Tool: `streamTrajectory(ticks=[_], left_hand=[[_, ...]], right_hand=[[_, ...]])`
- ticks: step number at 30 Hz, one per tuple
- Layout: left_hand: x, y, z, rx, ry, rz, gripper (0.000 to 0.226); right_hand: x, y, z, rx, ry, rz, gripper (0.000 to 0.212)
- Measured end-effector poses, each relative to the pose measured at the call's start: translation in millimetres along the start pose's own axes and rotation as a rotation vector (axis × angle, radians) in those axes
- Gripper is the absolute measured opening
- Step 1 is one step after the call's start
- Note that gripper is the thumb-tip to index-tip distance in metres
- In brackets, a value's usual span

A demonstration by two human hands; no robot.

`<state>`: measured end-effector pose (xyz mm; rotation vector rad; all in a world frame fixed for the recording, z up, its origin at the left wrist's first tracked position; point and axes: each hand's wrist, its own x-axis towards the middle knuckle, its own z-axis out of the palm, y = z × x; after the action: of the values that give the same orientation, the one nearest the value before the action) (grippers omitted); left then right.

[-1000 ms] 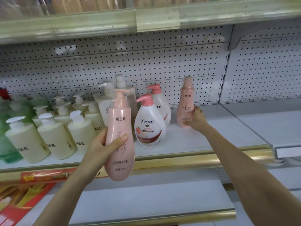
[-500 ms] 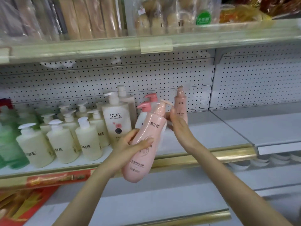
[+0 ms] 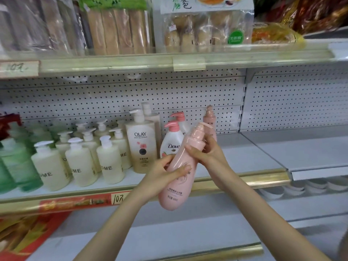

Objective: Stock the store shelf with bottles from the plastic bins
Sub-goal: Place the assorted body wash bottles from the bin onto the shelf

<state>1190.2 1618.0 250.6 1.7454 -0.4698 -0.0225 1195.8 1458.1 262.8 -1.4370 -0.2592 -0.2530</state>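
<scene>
While both hands share the pink bottle (image 3: 178,178), the risk sits at the handover. Left hand (image 3: 165,174) wraps the mid-body w/ thumb across the front; right hand (image 3: 207,155) curls round the neck just above it. Bottle is tilted, top leaning away, held off the shelf (image 3: 244,159), in front of its edge. If left lets go before right is firm, the smooth body may slip. Dove bottle (image 3: 172,146) stands just beyond the grip; a swing could topple it.

Vs 0.5 s ago: right hand was beside the neck, now on it. At 1 s ago it held the twin bottle (image 3: 210,117), now standing free behind the grip.
</scene>
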Motion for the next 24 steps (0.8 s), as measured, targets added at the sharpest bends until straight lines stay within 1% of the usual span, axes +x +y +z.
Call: streamTrajectory(ticks=[2, 5, 7, 9, 12, 13, 14, 16, 18, 20, 22, 24], left_hand=[[0.0, -5.2, 0.0, 0.022, -0.03, 0.0, 0.03], [-3.8, -13.7, -5.7, 0.134, -0.091, -0.015, 0.031], [-9.1, -16.8, -14.9, 0.329, -0.087, -0.032, 0.035], [-13.6, -20.3, -25.5, 0.589, -0.019, -0.051, 0.053], [-21.6, -18.1, -37.8, 0.905, 0.092, 0.004, 0.054], [-23.1, -19.1, -42.4, 0.984, 0.11, 0.039, 0.06], [-23.8, -21.0, -47.0, 1.056, 0.129, 0.07, 0.071], [-24.5, -28.7, -56.8, 1.162, 0.152, 0.044, 0.087], [-26.7, -38.4, -65.5, 1.274, 0.151, -0.019, 0.093], [-31.6, -40.6, -70.5, 1.332, 0.173, -0.04, 0.095], [-35.0, -43.0, -75.3, 1.397, 0.149, -0.073, 0.084], [-38.2, -44.9, -78.5, 1.413, 0.167, -0.1, 0.073]], right_hand=[[1.3, 0.1, 0.2, -0.048, -0.015, 0.0, 0.064], [5.8, 1.7, -4.9, -0.123, -0.035, 0.006, 0.068], [13.8, 1.8, -14.4, -0.149, -0.015, 0.021, 0.067], [24.5, -0.1, -25.5, -0.164, 0.011, 0.028, 0.065], [43.6, -3.8, -41.0, -0.194, 0.06, 0.014, 0.057], [50.1, -4.7, -45.6, -0.209, 0.068, 0.005, 0.056], [57.0, -4.9, -50.1, -0.228, 0.073, -0.002, 0.057], [70.8, -3.0, -58.4, -0.282, 0.078, 0.002, 0.06], [83.2, 0.8, -64.4, -0.328, 0.078, 0.017, 0.062], [93.3, 6.7, -68.7, -0.332, 0.094, 0.033, 0.064], [99.9, 14.2, -71.6, -0.302, 0.111, 0.053, 0.066], [102.5, 24.4, -71.7, -0.25, 0.114, 0.081, 0.066]])
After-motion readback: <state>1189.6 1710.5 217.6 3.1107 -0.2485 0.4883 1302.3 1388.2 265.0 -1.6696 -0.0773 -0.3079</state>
